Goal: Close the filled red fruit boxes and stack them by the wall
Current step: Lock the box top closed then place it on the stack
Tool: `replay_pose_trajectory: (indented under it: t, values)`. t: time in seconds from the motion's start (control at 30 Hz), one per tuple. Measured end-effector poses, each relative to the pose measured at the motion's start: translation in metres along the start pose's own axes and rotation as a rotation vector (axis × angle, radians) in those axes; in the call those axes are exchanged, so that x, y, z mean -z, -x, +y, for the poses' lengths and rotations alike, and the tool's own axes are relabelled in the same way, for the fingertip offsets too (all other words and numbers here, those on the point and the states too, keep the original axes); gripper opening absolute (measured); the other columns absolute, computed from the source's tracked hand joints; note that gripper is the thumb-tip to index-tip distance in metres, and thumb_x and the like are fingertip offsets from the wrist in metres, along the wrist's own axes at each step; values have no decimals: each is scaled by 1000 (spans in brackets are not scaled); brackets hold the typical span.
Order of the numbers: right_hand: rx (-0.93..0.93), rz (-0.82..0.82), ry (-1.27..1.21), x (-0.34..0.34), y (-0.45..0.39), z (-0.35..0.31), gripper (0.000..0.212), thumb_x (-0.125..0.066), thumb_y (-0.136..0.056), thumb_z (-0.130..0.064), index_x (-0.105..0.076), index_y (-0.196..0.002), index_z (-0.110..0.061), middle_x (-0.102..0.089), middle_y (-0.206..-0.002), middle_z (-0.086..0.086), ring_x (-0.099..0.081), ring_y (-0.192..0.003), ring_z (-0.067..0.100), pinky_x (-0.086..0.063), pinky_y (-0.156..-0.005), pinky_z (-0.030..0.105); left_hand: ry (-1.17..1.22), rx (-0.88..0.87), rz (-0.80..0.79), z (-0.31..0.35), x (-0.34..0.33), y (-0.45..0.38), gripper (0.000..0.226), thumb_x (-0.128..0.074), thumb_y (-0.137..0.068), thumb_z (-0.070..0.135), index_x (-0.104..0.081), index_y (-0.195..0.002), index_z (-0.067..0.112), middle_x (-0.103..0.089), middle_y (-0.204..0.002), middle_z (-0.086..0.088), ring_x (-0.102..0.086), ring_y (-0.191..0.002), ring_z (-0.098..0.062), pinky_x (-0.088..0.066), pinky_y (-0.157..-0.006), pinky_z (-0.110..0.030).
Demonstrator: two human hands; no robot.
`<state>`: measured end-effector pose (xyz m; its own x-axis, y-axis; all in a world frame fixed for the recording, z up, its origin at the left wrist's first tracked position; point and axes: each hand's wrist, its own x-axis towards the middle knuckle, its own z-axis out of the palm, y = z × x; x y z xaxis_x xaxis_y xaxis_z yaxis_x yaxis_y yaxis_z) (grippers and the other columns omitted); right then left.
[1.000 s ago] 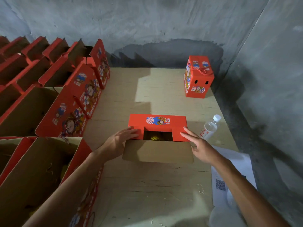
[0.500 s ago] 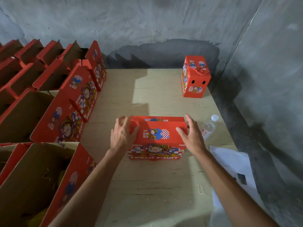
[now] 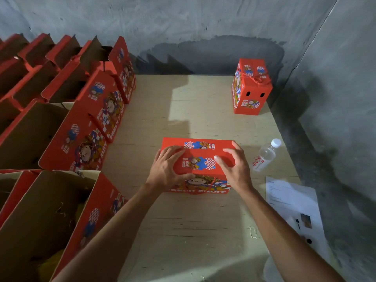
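With both flaps folded down, left hand (image 3: 165,169) and right hand (image 3: 234,169) press spread fingers flat, ungripping, on the red box (image 3: 200,163) mid-table (image 3: 183,220); closing step, next probably lifting it beside the closed box (image 3: 251,88) by the wall.

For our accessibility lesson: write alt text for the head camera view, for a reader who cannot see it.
Two bare hands, left hand and right hand, press on the top of a red fruit box on a pale wooden table. Open red boxes line the left side, a closed box stands in the far right corner, and a water bottle lies beside a printed sheet.
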<state>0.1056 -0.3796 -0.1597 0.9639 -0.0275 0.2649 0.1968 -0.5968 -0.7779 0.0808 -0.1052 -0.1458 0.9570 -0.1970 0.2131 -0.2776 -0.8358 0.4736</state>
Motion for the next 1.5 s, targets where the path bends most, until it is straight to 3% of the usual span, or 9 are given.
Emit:
replay_pose_trajectory:
  t: [0.13,0.27,0.33,0.43,0.5,0.67,0.83,1.17,1.5]
  values:
    - [25,14,9,0,-5,1,38,-75,-90,-48,-68,-112,-18,-46,-156,-4,-43,-144,9,-42,-109,29,-56,-94,79,-2,2,-3,89,-72,-71,78,-65,-133,14,-61,-136,-1,-53,-128,-23,-34,-115,-53]
    - [36,-12,57,0,-12,1,44,-74,-87,-57,-68,-105,-18,-52,-152,-3,-50,-138,10,-43,-103,19,0,-315,242,11,-12,5,37,-86,-80,41,-69,-91,10,-67,-94,-1,-60,-82,-24,-53,-77,-44]
    - [127,24,172,-2,-10,3,48,-75,-86,-58,-70,-106,-15,-57,-148,1,-55,-132,17,-44,-104,19,20,-211,172,12,-8,4,58,-85,-77,52,-67,-111,8,-65,-108,-4,-61,-93,-25,-54,-83,-44]
    - [257,53,503,0,-12,3,58,-71,-86,-66,-73,-109,-12,-64,-135,4,-57,-126,27,-42,-107,51,-194,-60,-61,8,9,-14,106,-66,-68,85,-47,-146,16,-50,-143,-2,-45,-127,-23,-36,-112,-43]
    - [319,7,563,3,-16,3,71,-60,-88,-73,-72,-116,-9,-63,-124,3,-58,-114,26,-46,-101,48,-206,-53,-153,8,18,-25,114,-65,-66,88,-42,-151,17,-45,-146,-1,-39,-132,-21,-30,-118,-42]
    - [358,-100,645,-2,-16,-7,88,-47,-87,-84,-66,-127,-8,-56,-119,4,-53,-108,23,-49,-92,41,-210,-61,-156,13,14,-27,109,-70,-66,85,-46,-148,17,-44,-138,-1,-40,-123,-19,-35,-114,-39]
    - [361,-68,698,-6,-19,-11,73,-41,-92,-80,-62,-108,-12,-55,-106,3,-49,-99,23,-47,-85,40,-146,-72,-119,14,14,-25,101,-76,-65,79,-56,-140,14,-51,-128,-3,-44,-115,-20,-44,-103,-38]
    - [448,115,481,-11,-11,-7,32,-54,-107,-32,-73,-95,-9,-53,-86,2,-49,-79,20,-45,-70,40,-90,-158,47,14,9,-7,93,-76,-68,75,-60,-140,18,-61,-112,-3,-53,-99,-23,-51,-87,-40]
    - [471,-25,461,-5,-30,-13,20,-64,-102,-28,-64,-90,-12,-58,-86,1,-52,-80,23,-43,-70,37,-161,-214,-14,10,8,-6,94,-66,-80,75,-51,-150,14,-58,-123,-6,-52,-113,-25,-46,-101,-45]
